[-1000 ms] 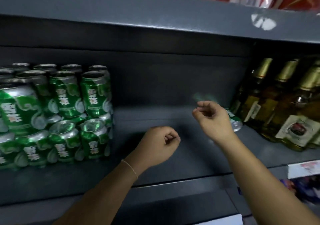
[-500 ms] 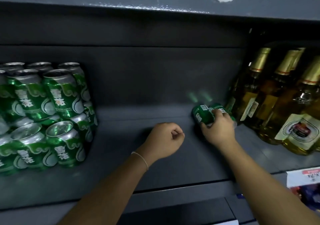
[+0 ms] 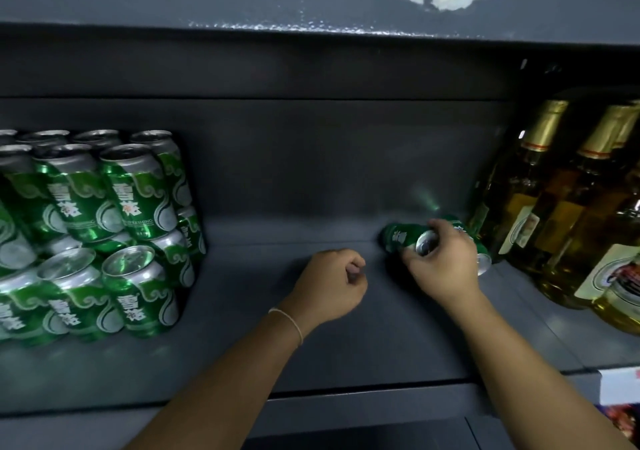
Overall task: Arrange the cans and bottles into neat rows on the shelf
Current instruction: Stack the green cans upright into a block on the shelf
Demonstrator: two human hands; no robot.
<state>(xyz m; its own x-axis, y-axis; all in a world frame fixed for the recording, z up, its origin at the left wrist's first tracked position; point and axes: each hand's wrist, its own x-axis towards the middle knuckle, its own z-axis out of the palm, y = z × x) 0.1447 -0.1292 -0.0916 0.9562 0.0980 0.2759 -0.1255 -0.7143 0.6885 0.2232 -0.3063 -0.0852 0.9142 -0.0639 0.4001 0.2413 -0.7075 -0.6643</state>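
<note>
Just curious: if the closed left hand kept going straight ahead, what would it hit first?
Probably nothing until the shelf's dark back wall; the left hand has bare shelf floor ahead. Depth is hard to judge.

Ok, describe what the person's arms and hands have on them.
Both forearms are bare, with no sleeves in view and no gloves. The left hand has a thin, pale string-like bracelet around its wrist. The right hand shows no ring, watch or band that I can see.
</note>
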